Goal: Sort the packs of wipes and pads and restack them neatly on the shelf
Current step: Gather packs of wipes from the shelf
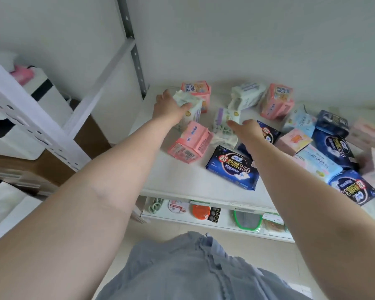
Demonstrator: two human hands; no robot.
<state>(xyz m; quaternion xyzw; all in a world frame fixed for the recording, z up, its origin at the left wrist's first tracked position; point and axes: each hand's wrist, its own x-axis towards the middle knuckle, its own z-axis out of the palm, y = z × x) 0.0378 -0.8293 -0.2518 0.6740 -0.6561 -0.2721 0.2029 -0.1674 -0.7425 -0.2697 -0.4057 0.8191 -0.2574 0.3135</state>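
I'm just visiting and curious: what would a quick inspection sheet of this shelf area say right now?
Surface: white shelf, packs scattered across it, not stacked.
Job's things: pink packs, some at the back; dark blue 350 pack flat near the front edge; more blue and pale packs heaped at the right; green-and-white pack in the middle.
Clutter: lower shelf holds an orange lid and a green-rimmed item.
Grippers: left hand grips a pale pack; right hand reaches toward the green-and-white pack, fingers straight, holding nothing.
Cables: nothing seen.
Surroundings: white wall, grey slotted upright, white boxes at the left.
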